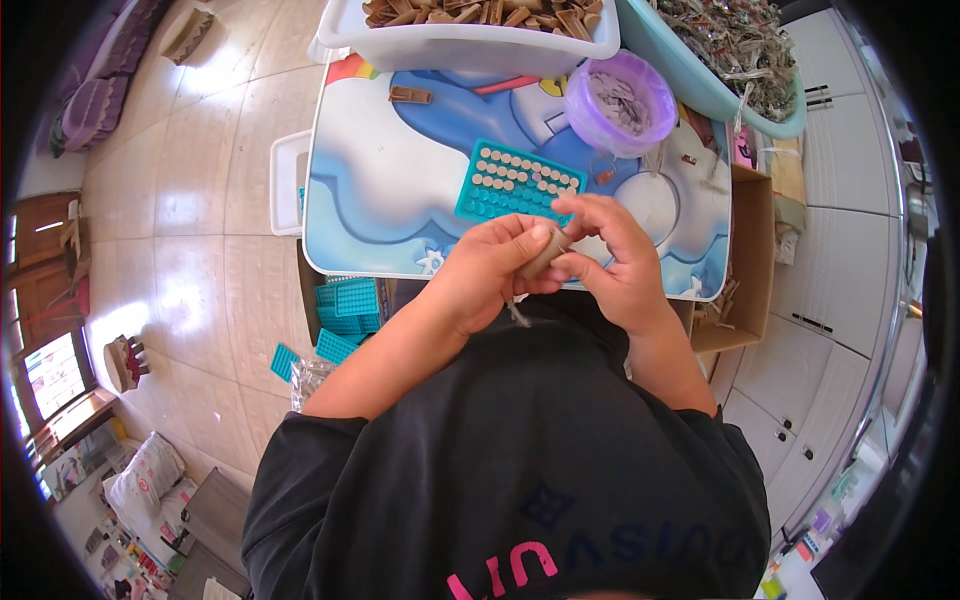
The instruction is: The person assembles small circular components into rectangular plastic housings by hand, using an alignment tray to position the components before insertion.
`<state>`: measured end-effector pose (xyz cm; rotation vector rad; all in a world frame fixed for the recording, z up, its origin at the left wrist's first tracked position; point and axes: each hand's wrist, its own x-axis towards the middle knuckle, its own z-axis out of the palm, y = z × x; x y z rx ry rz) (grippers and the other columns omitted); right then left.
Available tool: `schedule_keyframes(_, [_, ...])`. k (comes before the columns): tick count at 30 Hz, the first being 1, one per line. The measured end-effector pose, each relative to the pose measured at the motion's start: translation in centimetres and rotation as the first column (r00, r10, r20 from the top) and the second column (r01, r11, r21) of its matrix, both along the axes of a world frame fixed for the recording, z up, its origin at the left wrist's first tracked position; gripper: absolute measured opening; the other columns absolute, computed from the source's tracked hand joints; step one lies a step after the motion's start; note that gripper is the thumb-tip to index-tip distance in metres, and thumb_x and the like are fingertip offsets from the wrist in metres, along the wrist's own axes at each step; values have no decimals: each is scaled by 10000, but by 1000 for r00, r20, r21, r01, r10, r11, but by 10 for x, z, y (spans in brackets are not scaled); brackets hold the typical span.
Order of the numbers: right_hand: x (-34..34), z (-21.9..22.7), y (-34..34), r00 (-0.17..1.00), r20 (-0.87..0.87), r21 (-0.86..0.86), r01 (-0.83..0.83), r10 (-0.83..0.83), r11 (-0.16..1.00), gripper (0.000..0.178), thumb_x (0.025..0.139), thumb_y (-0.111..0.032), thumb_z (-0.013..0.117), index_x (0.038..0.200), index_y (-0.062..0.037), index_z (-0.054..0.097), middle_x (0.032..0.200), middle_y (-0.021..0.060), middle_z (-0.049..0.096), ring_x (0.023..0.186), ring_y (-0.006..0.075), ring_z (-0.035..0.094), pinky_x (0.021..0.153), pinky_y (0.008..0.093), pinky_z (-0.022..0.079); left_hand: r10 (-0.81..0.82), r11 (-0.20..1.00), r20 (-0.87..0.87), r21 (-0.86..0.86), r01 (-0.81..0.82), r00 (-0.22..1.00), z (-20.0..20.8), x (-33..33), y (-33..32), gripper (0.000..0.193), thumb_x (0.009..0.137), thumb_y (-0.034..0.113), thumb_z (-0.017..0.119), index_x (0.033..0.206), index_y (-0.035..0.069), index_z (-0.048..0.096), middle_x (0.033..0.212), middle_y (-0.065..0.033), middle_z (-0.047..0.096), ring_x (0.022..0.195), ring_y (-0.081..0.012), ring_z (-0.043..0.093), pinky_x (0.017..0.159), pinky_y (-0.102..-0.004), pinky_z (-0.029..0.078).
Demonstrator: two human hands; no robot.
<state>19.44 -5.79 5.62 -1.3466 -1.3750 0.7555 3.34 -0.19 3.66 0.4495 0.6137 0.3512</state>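
Close to the table's near edge, my left hand (482,262) pinches a small tan-brown piece (543,258) between thumb and fingers. A greyish strand (519,313) hangs below that hand. My right hand (622,252) is curled at the other side of the piece, its thumb by the piece and its index finger bent above. Whether something thin sits between those right fingers is too small to tell. Just beyond both hands lies a teal tray (488,209) with rows of round beige discs (497,168) in its upper part; its lower cups show teal.
A white bin (470,48) of brown pieces stands at the far edge. Right of it are a purple-lined bowl (655,135) and a large light-blue tub (650,40) of tangled scraps. One brown piece (410,95) lies far left. Teal trays (355,298) fill a box at left; a cardboard box (752,250) stands right.
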Motion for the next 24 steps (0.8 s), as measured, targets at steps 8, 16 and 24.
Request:
schedule_keyframes(8, [97, -3, -45, 886, -450, -7, 118, -108, 993, 327, 761, -146, 713, 1021, 5, 585, 964, 63, 588, 851, 135, 554, 756, 260, 450, 296, 651, -137, 753, -95, 945, 27, 10, 56, 167, 891, 110, 550, 1011, -2, 579, 909, -59, 625, 784, -130, 595, 728, -231, 469])
schedule_keyframes(16, [278, -44, -167, 475, -82, -319, 821, -876, 474, 286, 867, -178, 607, 1097, -20, 546, 909, 43, 582, 720, 97, 527, 616, 221, 435, 798, -52, -211, 909, 414, 564, 69, 16, 211, 477, 734, 317, 695, 1132, 90, 561, 1137, -217, 562, 1024, -292, 561, 892, -368, 424])
schedule_keyframes(24, [305, -101, -173, 486, 274, -432, 833, -830, 345, 311, 848, -109, 610, 1138, -24, 533, 978, 41, 580, 747, 84, 545, 622, 209, 459, 639, 61, -643, 589, 806, 422, 45, 25, 269, 878, 665, 565, 701, 1285, 7, 427, 1233, -220, 506, 1120, -336, 518, 952, -392, 405])
